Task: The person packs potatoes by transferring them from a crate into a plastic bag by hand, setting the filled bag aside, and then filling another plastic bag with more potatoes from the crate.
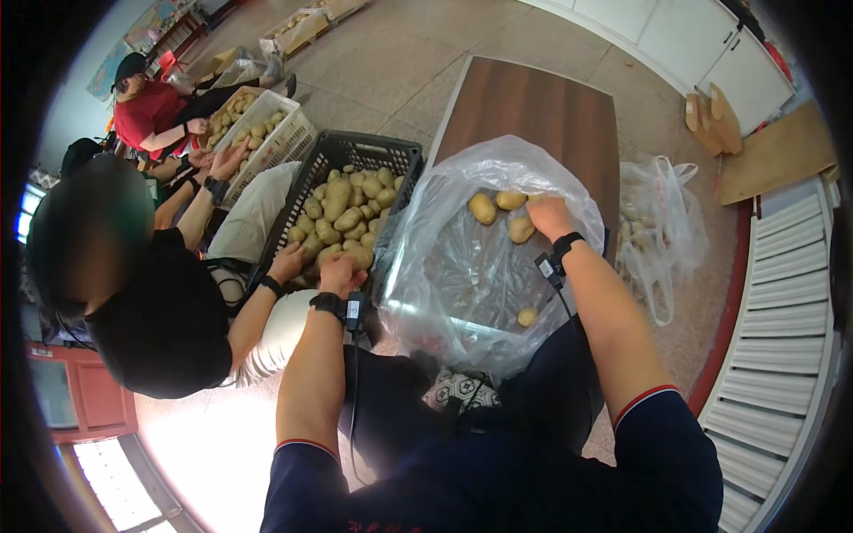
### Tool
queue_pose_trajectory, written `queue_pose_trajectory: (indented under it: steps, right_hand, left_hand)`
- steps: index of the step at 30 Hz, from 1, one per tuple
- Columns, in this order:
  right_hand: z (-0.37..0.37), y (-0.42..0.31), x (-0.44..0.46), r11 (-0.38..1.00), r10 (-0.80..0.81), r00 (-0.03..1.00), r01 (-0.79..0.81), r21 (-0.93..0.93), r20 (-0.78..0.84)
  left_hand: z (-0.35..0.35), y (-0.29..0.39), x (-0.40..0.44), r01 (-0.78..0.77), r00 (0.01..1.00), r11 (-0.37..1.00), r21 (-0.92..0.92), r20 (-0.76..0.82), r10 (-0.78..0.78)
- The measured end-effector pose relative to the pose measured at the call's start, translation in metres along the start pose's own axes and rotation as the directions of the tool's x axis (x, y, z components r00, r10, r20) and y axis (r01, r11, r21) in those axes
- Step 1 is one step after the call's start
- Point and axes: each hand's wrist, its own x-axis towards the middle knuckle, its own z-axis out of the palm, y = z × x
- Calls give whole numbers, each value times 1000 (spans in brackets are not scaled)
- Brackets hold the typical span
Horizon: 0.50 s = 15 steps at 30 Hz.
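Two bare hands at work among potatoes, seen from above. Nearest, a single small potato [528, 317] lies at the near end of an open clear plastic bag [426, 258]. To the left, the left hand [338, 274] reaches into the near end of a black crate [407, 160], its fingers against the crate potatoes [338, 199]; whether they close on one cannot be told. Just beside it, a co-worker's hand [286, 263] also lies at the crate; it belongs to a person in black [164, 311], seated at the left. Toward the far end of the bag, the right hand [549, 216] bends down with curled fingers beside a group of bag potatoes [482, 209]; its grip is hidden. The far part of the bag overlaps a brown bench [533, 102]. To the right of the bench, a knotted carrier bag [662, 226] rests on the floor [382, 75]. Farther left stand a white crate [295, 142] of potatoes and a person in red [147, 115]; at far right, white cupboards [684, 44].
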Motion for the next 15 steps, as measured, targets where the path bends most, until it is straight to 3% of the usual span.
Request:
queue_pose_trajectory:
  steps: [9, 11, 12, 15]
  right_hand:
    - [-15, -40, -6, 996, -78, 994, 81, -34, 78]
    - [-12, -46, -13, 939, -264, 963, 267, -215, 45]
    - [-2, -42, -12, 942, -249, 966, 257, -217, 62]
    - [8, -49, -15, 959, -112, 988, 135, -248, 106]
  left_hand:
    - [-9, -5, 13, -25, 998, 999, 44, -52, 28]
    - [-10, -3, 12, -8, 999, 1000, 25, -31, 9]
    - [-8, -1, 14, 49, 998, 999, 11, -45, -49]
    - [4, 3, 3, 20, 996, 1000, -12, -91, -21]
